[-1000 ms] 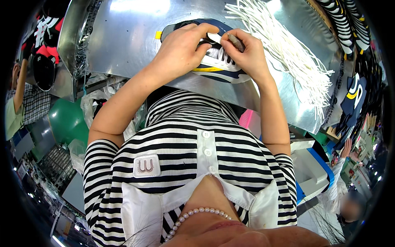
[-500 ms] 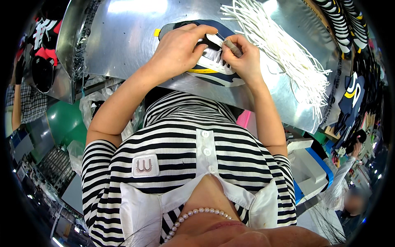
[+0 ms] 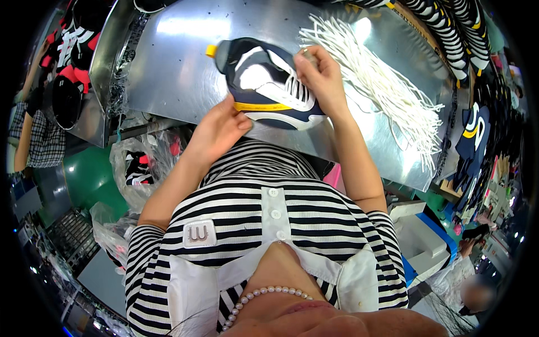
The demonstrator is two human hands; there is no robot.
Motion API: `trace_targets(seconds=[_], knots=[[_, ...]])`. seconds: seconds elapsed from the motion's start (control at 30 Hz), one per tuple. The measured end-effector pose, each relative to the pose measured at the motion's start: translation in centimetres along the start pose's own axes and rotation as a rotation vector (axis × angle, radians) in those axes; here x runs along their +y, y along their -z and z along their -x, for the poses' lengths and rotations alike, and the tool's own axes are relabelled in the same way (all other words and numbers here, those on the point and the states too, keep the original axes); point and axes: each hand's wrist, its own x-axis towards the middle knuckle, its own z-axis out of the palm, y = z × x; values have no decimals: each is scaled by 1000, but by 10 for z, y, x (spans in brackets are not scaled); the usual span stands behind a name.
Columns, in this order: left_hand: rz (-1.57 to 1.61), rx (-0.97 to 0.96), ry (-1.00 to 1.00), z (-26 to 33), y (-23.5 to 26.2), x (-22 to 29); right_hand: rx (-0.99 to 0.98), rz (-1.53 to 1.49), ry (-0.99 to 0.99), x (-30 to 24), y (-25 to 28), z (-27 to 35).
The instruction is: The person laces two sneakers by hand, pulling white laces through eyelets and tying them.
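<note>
Now one shoe upper (image 3: 270, 96), one lace bundle (image 3: 382, 87); left hand (image 3: 222, 127), right hand (image 3: 321, 74) at upper, grips unclear.

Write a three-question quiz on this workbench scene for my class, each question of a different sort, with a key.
1. True or false: the bundle of white cords lies to the right of the shoe upper.
2. What colour is the long narrow strip on the upper's side nearest the person? A) red B) yellow C) green
3. Which of the person's hands is nearer the cords?

Key: 1 true; 2 B; 3 the right hand.
</note>
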Motion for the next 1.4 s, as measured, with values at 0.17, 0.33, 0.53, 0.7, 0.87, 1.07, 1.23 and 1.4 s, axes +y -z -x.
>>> trace_targets(seconds=[0.17,0.33,0.53,0.7,0.87,1.07,1.23,1.4], knots=[[266,-452,-114,-61,-31,52,225,-8,144,5,32,-37],[-291,-475,-643,-23,-69,142,387,571,365,36,44,-35],[-1735,646,-1128,-112,-43,208,324,864,347,31,41,-32],[-2164,614,-1144,-267,17,273,298,859,340,21,39,-36],[-2056,384,-1337,-365,-7,285,296,829,388,29,47,-38],[-1832,445,-1568,-339,-12,261,194,885,349,23,46,-31],[-1299,102,-987,-226,-41,167,240,624,310,26,48,-32],[-2136,229,-1136,-200,-68,162,243,458,301,3,50,-30]])
